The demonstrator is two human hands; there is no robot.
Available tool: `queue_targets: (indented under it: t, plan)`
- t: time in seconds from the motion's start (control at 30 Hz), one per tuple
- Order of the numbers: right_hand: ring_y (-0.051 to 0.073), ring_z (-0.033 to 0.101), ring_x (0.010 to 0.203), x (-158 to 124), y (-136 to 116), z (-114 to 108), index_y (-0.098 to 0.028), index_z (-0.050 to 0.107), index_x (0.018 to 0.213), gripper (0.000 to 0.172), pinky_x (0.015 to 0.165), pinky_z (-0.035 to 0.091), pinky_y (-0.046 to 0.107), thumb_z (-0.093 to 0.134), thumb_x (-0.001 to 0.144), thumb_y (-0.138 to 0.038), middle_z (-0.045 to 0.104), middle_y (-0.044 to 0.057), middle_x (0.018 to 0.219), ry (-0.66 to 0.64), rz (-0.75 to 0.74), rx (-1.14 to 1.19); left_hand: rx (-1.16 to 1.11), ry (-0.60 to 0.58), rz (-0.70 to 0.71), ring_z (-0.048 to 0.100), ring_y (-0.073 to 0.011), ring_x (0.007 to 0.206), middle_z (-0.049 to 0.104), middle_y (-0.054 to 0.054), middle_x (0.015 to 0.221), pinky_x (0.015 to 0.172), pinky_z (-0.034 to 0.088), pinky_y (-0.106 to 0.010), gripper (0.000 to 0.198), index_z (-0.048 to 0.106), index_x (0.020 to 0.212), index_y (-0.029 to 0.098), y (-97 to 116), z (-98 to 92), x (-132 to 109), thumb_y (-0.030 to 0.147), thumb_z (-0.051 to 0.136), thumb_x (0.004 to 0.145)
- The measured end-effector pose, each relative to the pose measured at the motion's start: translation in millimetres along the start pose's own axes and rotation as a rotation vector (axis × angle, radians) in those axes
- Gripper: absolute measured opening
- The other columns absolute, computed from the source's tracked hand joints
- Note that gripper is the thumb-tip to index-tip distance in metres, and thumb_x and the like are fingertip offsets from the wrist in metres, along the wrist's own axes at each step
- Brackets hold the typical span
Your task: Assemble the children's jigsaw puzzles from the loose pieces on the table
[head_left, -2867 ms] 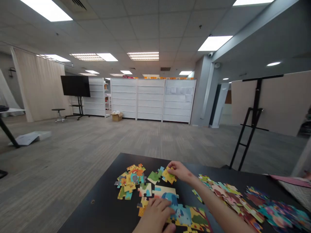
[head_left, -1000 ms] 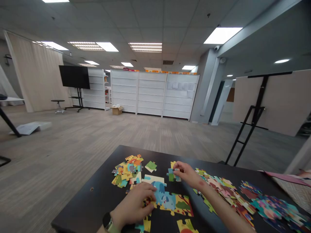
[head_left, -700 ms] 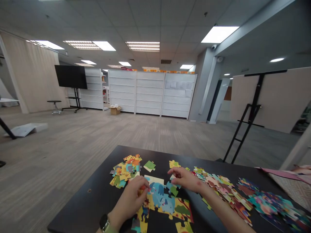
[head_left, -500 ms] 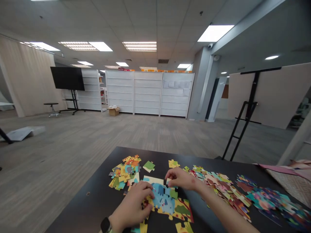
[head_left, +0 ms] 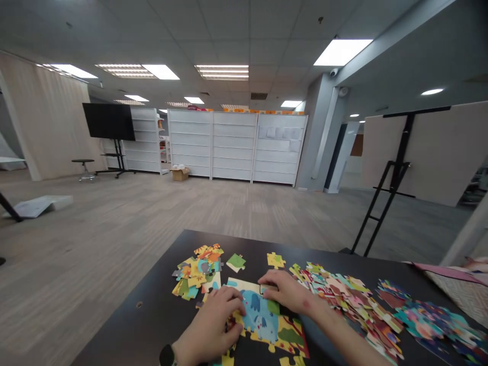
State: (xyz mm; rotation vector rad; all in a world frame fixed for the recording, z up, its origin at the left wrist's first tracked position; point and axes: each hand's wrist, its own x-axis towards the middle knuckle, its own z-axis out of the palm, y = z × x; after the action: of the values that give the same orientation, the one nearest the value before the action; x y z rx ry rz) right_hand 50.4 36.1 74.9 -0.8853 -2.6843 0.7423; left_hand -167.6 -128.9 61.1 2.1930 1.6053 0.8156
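Tabletop: black tabletop (head_left: 152, 317) in a carpeted office room, white shelving (head_left: 232, 145) beyond.
Left hand (head_left: 208, 325): curled, fingers pressing on pieces at the near edge; watch-wearing wrist; grip unclear.
Right hand (head_left: 287, 292): fingertips (head_left: 264, 281) down on the assembled section's top edge; cannot tell if grasping.
Jigsaw section (head_left: 259, 317): blue elephants, between 2 hands, near the tabletop's near edge.
Loose pieces: heap (head_left: 196, 272) toward the far edge, yellow piece (head_left: 275, 260) alone, 2 heaps (head_left: 343, 300) (head_left: 430, 323) rightward.
Far right corner: patterned mat (head_left: 455, 290), pink-edged; no container visible.
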Motion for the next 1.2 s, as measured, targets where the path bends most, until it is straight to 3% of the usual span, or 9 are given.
queue_targets:
  t: [0.17, 0.3, 0.43, 0.53, 0.67, 0.83, 0.93, 1.0, 1.2]
  plan:
    - [0.024, 0.066, 0.096, 14, -2, -3, -0.026, 0.077, 0.092, 0.015, 0.085, 0.049, 0.033, 0.071, 0.079, -0.030, 0.072, 0.005, 0.104, 0.039, -0.016, -0.065, 0.045, -0.022, -0.002, 0.055, -0.0265, 0.114, 0.061, -0.001, 0.119, 0.099, 0.040, -0.039, 0.032, 0.064, 0.102, 0.029, -8, 8.1, 2, 0.013, 0.067, 0.075]
    - [0.027, 0.065, 0.105, 63, -13, 3, -0.019, 0.072, 0.120, 0.034, 0.095, 0.048, 0.038, 0.053, 0.093, -0.028, 0.071, 0.011, 0.114, 0.087, -0.022, -0.089, 0.107, -0.040, 0.010, 0.055, -0.0283, 0.115, 0.061, -0.002, 0.122, 0.097, 0.040, -0.040, 0.036, 0.064, 0.105, 0.030, -16, 16.0, 7, 0.014, 0.070, 0.073]
    - [0.030, 0.049, 0.135, 105, -25, 16, -0.021, 0.059, 0.140, 0.065, 0.114, 0.037, 0.040, 0.079, 0.078, -0.028, 0.057, 0.010, 0.146, -0.041, -0.077, -0.089, 0.097, -0.069, 0.002, 0.056, -0.0281, 0.115, 0.062, -0.003, 0.120, 0.098, 0.040, -0.040, 0.033, 0.064, 0.102, 0.028, -13, 15.2, 8, 0.012, 0.069, 0.073]
    - [0.028, 0.055, 0.129, 113, -23, 16, -0.021, 0.063, 0.131, 0.050, 0.111, 0.042, 0.048, 0.078, 0.085, -0.031, 0.062, 0.008, 0.139, -0.149, -0.047, -0.083, 0.070, -0.058, 0.011, 0.055, -0.0277, 0.117, 0.061, -0.003, 0.122, 0.099, 0.040, -0.041, 0.030, 0.063, 0.102, 0.027, -7, 11.6, 4, 0.012, 0.064, 0.077]
    - [0.024, 0.065, 0.110, 89, -2, -13, -0.020, 0.064, 0.123, 0.030, 0.094, 0.056, 0.046, 0.063, 0.099, -0.037, 0.064, 0.007, 0.130, -0.150, 0.132, -0.049, 0.038, -0.047, 0.031, 0.053, -0.0277, 0.120, 0.060, -0.003, 0.124, 0.100, 0.039, -0.040, 0.026, 0.063, 0.103, 0.028, -4, 8.9, 0, 0.013, 0.060, 0.083]
    - [0.017, 0.069, 0.077, 13, 24, -49, -0.016, 0.065, 0.112, 0.023, 0.067, 0.059, 0.031, 0.064, 0.096, -0.032, 0.071, 0.002, 0.094, 0.029, 0.279, 0.100, 0.040, -0.049, 0.050, 0.054, -0.0272, 0.118, 0.061, -0.003, 0.121, 0.099, 0.040, -0.040, 0.024, 0.063, 0.100, 0.028, -1, 6.4, 0, 0.011, 0.058, 0.083]
    - [0.015, 0.066, 0.064, -36, 27, -34, -0.021, 0.056, 0.123, 0.031, 0.054, 0.054, 0.025, 0.054, 0.092, -0.027, 0.068, -0.003, 0.080, 0.184, 0.320, 0.186, 0.042, -0.041, 0.041, 0.054, -0.0273, 0.117, 0.061, -0.003, 0.119, 0.098, 0.041, -0.040, 0.023, 0.062, 0.100, 0.028, 3, 6.2, 0, 0.011, 0.058, 0.084]
    - [0.016, 0.067, 0.065, -59, 27, -14, -0.021, 0.057, 0.114, 0.027, 0.052, 0.052, 0.026, 0.052, 0.090, -0.030, 0.068, -0.001, 0.082, 0.259, 0.346, 0.214, 0.051, -0.023, 0.029, 0.054, -0.0274, 0.116, 0.061, -0.003, 0.120, 0.097, 0.041, -0.041, 0.023, 0.062, 0.101, 0.028, 4, 8.0, -1, 0.012, 0.057, 0.085]
    - [0.022, 0.064, 0.084, -69, 26, 11, -0.023, 0.064, 0.101, 0.024, 0.078, 0.048, 0.033, 0.064, 0.081, -0.034, 0.069, 0.000, 0.087, 0.402, 0.340, 0.155, 0.068, -0.009, 0.013, 0.053, -0.0282, 0.118, 0.060, -0.004, 0.123, 0.097, 0.042, -0.040, 0.020, 0.062, 0.103, 0.029, 3, 13.9, -2, 0.015, 0.054, 0.090]
